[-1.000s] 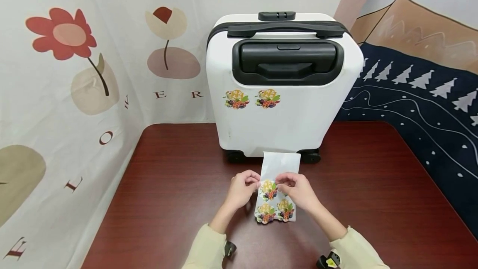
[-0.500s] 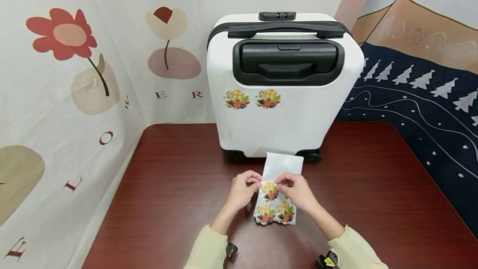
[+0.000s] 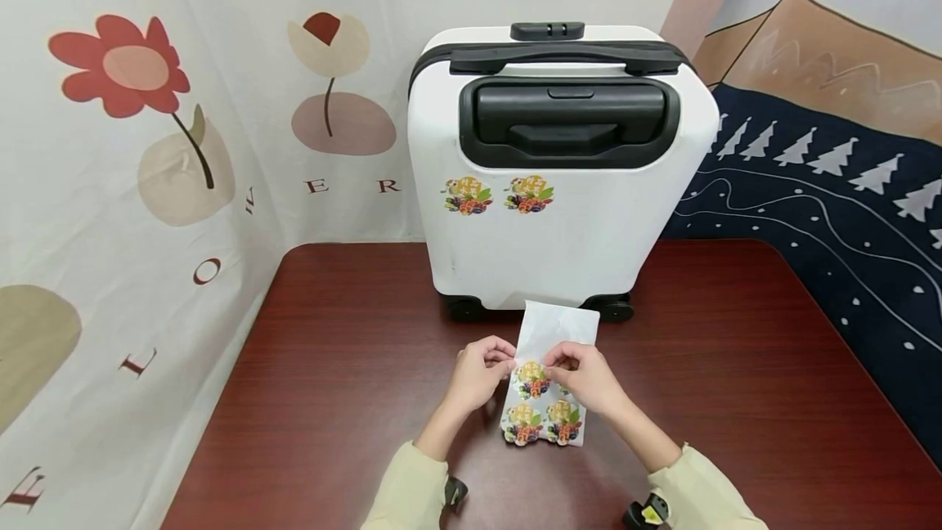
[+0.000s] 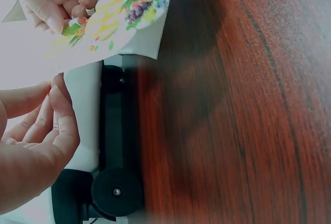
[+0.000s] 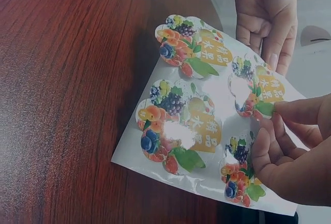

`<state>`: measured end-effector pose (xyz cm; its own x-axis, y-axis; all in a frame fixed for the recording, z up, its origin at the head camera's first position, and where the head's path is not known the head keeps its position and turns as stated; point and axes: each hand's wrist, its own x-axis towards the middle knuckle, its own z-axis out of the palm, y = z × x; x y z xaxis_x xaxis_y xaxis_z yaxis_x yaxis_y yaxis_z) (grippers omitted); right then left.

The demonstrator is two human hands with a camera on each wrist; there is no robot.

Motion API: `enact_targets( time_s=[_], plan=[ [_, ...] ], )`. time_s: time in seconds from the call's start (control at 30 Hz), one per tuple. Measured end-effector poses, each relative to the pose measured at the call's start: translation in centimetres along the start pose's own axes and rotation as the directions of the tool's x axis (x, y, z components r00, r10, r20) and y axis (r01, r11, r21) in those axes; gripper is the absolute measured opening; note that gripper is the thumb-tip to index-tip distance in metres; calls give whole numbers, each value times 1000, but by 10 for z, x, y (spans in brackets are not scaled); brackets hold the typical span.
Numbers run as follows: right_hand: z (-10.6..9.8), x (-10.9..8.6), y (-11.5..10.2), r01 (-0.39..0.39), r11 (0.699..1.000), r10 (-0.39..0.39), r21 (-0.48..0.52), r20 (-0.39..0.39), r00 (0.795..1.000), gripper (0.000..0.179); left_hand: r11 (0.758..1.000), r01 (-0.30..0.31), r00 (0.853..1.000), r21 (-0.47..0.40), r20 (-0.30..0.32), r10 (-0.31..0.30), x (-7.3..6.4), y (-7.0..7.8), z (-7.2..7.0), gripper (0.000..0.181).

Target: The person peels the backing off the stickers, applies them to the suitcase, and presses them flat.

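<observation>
A white sheet of fruit-print stickers (image 3: 557,329) is held up over the table in front of the suitcase, its upper part bare of stickers. My left hand (image 3: 477,373) pinches the sheet's left edge between thumb and fingertips. With thumb and index finger, my right hand (image 3: 587,379) pinches the leaf edge of the upper-left sticker (image 5: 257,87). That sticker still lies against the backing over most of its face. Below it are two more stickers, including the lower-left sticker (image 3: 523,424). The right hand partly covers the upper-right sticker (image 5: 238,175).
A white suitcase (image 3: 545,256) with black handles stands upright at the back of the dark red table (image 3: 338,366). Two matching stickers, one a fruit sticker (image 3: 528,195), are on its front below the handle recess. Printed cloth (image 3: 243,64) hangs behind.
The sheet's top edge has shifted slightly right and its lower edge slightly down. Both hands keep nearly the same place and the same pinch.
</observation>
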<state>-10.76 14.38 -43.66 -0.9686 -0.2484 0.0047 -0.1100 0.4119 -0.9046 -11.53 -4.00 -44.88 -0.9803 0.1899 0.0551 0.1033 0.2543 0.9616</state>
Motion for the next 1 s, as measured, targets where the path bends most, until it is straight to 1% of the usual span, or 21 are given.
enact_targets(
  time_s=[0.1, 0.2, 0.3, 0.43, 0.5, 0.73, 0.87, 1.0],
  plan=[
    [-1, -1, 0, 9, 1000, -9, 1, 12, 1000, 7, 1000, 15, 1000, -1, -1, -15, 0, -1, 0, 5],
    [-2, -2, 0, 17, 1000, -17, 2, 21, 1000, 7, 1000, 17, 1000, 7, -6, -17, 0, -3, 0, 4],
    [-3, -2, 1, 23, 1000, -23, 9, 27, 999, 6, 1000, 10, 1000, 10, -10, -10, 1, -7, 0, 4],
    [-6, -2, 1, 27, 1000, -27, 13, 34, 999, 6, 1000, 20, 1000, 4, -21, -20, 1, -13, -1, 4],
    [-8, -3, -2, 30, 999, -30, 15, 37, 999, 6, 999, 37, 999, -3, -26, -37, 1, -15, -1, 4],
    [-13, -9, -26, 30, 999, -31, 20, 47, 998, 6, 995, 94, 994, -13, -47, -95, 0, -20, -2, 5],
    [-14, -10, -28, 26, 999, -27, 20, 49, 998, 6, 992, 124, 991, -14, -51, -124, -1, -22, -2, 5],
    [-14, -9, -26, 11, 999, -14, 47, 58, 998, 5, 981, 189, 981, -31, -40, -191, -2, -27, -2, 6]
  ],
)
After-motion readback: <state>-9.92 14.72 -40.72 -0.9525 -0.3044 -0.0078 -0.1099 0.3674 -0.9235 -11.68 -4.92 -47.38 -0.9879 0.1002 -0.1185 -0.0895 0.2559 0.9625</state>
